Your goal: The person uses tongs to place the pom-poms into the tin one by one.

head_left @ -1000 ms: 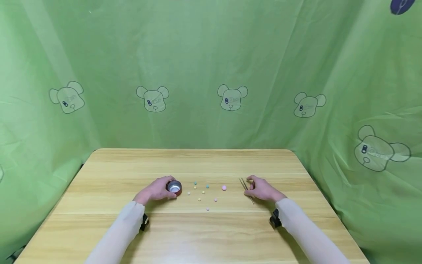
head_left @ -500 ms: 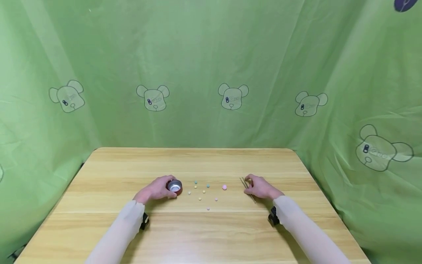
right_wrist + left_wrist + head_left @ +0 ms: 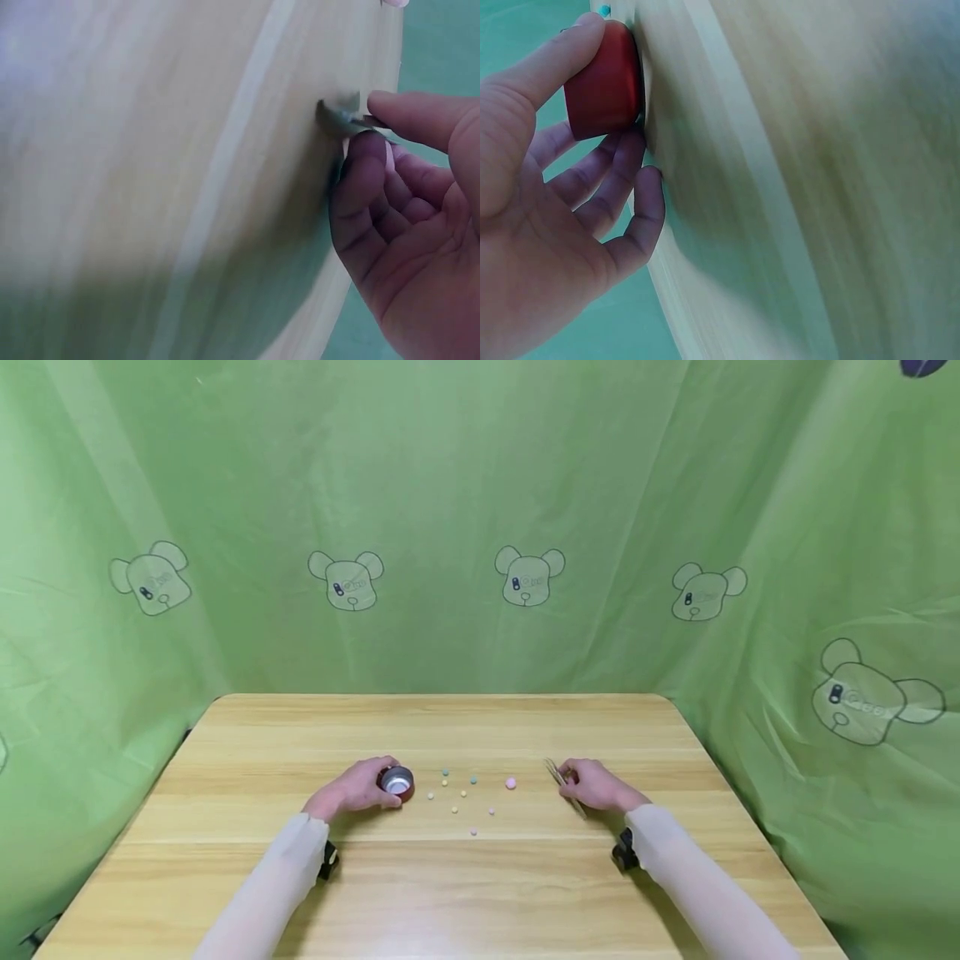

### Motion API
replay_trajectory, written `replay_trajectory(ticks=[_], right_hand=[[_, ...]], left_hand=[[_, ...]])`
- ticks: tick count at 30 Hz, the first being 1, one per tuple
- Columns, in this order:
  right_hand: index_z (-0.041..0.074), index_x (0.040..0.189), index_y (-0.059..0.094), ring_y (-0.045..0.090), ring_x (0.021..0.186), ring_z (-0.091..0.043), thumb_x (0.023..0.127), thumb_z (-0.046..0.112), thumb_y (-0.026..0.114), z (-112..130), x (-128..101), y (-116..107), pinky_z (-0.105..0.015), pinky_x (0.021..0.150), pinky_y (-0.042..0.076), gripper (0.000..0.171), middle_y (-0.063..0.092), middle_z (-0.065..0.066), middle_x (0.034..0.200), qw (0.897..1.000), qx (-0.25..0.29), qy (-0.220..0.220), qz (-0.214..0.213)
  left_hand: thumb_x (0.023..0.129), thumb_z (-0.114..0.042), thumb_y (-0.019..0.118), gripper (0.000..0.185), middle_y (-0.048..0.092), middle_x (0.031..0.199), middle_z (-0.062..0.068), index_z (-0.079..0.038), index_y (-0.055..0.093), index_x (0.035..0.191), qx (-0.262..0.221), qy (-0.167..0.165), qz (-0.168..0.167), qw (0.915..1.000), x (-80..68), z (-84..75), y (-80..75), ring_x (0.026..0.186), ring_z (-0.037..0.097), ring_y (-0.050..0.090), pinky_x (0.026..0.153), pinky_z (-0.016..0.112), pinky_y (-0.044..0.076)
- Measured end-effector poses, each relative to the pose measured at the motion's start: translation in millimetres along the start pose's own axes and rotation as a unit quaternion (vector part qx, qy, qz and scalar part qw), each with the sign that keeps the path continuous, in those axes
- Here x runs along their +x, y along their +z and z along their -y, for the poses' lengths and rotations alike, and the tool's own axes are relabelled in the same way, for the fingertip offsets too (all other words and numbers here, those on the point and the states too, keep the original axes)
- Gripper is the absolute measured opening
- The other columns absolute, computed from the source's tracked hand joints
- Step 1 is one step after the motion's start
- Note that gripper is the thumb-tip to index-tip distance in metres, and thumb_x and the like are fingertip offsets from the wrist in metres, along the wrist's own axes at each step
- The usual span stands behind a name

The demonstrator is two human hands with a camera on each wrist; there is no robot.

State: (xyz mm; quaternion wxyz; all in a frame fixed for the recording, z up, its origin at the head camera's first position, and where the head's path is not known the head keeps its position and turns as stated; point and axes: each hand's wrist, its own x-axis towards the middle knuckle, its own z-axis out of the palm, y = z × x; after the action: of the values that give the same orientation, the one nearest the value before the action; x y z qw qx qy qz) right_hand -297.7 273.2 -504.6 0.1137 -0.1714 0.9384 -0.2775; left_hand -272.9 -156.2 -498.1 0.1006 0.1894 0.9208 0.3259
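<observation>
A small red cup (image 3: 397,782) with a silvery inside stands on the wooden table (image 3: 480,727). My left hand (image 3: 358,788) grips it from the left, thumb and fingers curled round its red wall (image 3: 604,79). Right of it lie several small round pills (image 3: 462,794), among them a larger pink pill (image 3: 511,783). Further right, my right hand (image 3: 596,787) pinches thin metal tweezers (image 3: 564,783) between thumb and fingers. In the right wrist view the tweezers (image 3: 341,120) lie low against the tabletop beside those fingertips (image 3: 367,146).
Green cloth (image 3: 480,527) printed with bear faces hangs close behind the table and along both sides. The table's left and right edges run close to that cloth. Black wrist cameras (image 3: 624,852) sit on both sleeves.
My right hand has drawn its fingers together onto the tweezers and shifted slightly toward me. The left hand and the red cup have stayed put.
</observation>
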Motion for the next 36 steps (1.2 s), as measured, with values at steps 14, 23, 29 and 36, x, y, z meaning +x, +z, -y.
replay_trajectory(ticks=[14,23,29,36], right_hand=[[0.002,0.097,0.062,0.047,0.068,-0.016,0.087,0.002,0.060,20,-7,-10,-0.033,0.061,0.040,0.010,0.052,-0.001,0.075,0.997,-0.039,-0.062,-0.030],[0.003,0.100,0.063,0.049,0.068,-0.015,0.092,0.005,0.056,29,-8,-7,-0.032,0.062,0.044,0.010,0.057,-0.001,0.079,0.997,-0.026,-0.068,-0.007],[0.004,0.102,0.062,0.050,0.069,-0.014,0.093,0.006,0.055,29,-9,-4,-0.032,0.063,0.044,0.011,0.059,-0.003,0.081,0.997,-0.023,-0.068,0.001],[0.003,0.105,0.064,0.049,0.067,-0.014,0.095,0.009,0.055,33,-9,-3,-0.032,0.062,0.043,0.015,0.060,-0.004,0.081,0.998,-0.029,-0.061,0.000]], left_hand=[[0.076,-0.018,0.080,0.046,0.061,0.108,0.005,-0.010,0.057,0.115,-0.005,-0.008,0.000,1.0000,-2.8,1.2,-4.8,0.102,0.023,0.056,0.093,0.044,0.043],[0.076,-0.018,0.080,0.047,0.061,0.109,0.007,-0.008,0.057,0.117,-0.006,0.012,0.004,0.9999,-2.6,2.5,-3.9,0.103,0.026,0.056,0.092,0.046,0.043],[0.076,-0.017,0.080,0.047,0.061,0.108,0.005,-0.009,0.057,0.116,-0.013,0.004,0.007,0.9999,-1.8,1.1,-2.8,0.103,0.024,0.056,0.093,0.045,0.043],[0.075,-0.017,0.080,0.046,0.061,0.108,0.005,-0.009,0.058,0.115,-0.015,-0.001,0.008,0.9998,-0.5,-0.2,-2.3,0.102,0.023,0.056,0.093,0.045,0.042]])
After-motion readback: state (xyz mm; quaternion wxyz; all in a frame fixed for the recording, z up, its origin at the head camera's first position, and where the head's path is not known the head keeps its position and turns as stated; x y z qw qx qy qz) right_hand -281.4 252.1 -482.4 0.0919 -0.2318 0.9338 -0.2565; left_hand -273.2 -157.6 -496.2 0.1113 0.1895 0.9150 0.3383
